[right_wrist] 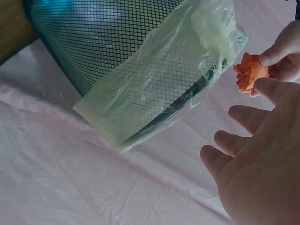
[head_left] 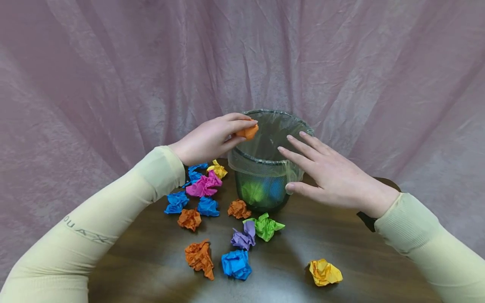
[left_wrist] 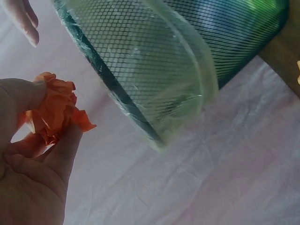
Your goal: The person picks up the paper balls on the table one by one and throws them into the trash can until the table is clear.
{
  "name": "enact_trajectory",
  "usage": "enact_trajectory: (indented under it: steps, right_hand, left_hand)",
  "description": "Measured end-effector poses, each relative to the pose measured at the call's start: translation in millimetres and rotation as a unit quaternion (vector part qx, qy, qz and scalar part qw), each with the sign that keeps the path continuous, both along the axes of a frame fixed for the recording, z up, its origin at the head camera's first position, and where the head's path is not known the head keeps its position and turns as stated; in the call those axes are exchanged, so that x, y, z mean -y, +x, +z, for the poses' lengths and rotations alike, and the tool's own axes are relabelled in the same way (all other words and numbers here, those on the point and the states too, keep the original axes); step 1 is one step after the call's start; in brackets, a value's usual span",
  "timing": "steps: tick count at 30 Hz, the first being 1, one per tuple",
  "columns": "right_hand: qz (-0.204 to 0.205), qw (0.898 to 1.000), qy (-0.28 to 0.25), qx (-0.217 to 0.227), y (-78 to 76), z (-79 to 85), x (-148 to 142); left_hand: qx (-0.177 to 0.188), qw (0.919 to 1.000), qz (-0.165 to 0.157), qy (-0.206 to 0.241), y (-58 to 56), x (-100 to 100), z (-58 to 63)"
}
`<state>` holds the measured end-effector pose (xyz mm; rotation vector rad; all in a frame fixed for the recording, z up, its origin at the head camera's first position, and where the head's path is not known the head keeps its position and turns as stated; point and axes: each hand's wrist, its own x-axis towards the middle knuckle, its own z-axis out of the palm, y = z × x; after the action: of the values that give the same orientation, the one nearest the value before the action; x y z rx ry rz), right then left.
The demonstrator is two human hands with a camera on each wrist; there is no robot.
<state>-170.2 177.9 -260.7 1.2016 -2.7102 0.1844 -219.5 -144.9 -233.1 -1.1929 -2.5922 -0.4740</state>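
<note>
Nearest the table's near edge: a yellow crumpled paper ball point(head_left: 325, 272) lies toward the right; a blue paper ball point(head_left: 236, 264) and a ragged dark-orange one point(head_left: 200, 257) sit side by side, apart, farther left.
Mid-table: a purple paper ball point(head_left: 244, 235) and a lime-green one point(head_left: 267, 227) lie against each other, or nearly so.
Table, left of the middle: two dark-orange balls, one by itself near the basket's foot point(head_left: 238, 208), the other point(head_left: 189, 219) just in front of two blue balls point(head_left: 208, 206).
Toward the table's far edge, left: a pink paper ball point(head_left: 205, 184) with more blue paper point(head_left: 195, 174) and a yellow ball point(head_left: 217, 169) behind it.
Right hand: point(head_left: 333, 176) holds nothing, fingers straight and spread, by the basket's right side; whether the thumb touches the liner I cannot tell.
Wastebasket: dark mesh point(head_left: 261, 191), upright toward the table's far edge, green and blue showing through its wall; a clear plastic liner point(head_left: 295, 170) folds over the rim.
Left hand: point(head_left: 214, 136) pinches a bright-orange paper ball point(head_left: 248, 131) between thumb and fingers at the rim's left side.
Backdrop: a draped pinkish cloth point(head_left: 242, 54) behind the table.
</note>
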Motion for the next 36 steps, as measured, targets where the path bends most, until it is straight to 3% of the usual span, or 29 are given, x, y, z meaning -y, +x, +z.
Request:
enact_trajectory:
  steps: [9, 18, 23, 36]
  right_hand:
    - [-0.003, 1.0, 0.0, -0.003, -0.9, -4.2, -4.1]
    - [0.004, 1.0, 0.007, -0.011, -0.9, -7.0, -3.5]
    - [0.008, 1.0, 0.009, -0.017, 0.8, -7.7, -2.3]
    - [0.019, 0.999, 0.011, -0.024, 7.8, -9.2, 3.1]
  left_hand:
    - [0.035, 0.9989, 0.025, -0.019, -13.6, -20.0, 1.4]
    - [0.053, 0.9969, 0.033, -0.048, -16.7, -29.7, -3.0]
    - [0.069, 0.9947, 0.049, -0.059, -15.1, -27.8, -3.4]
    - [0.047, 0.9945, 0.072, -0.061, -15.7, -10.1, -6.3]
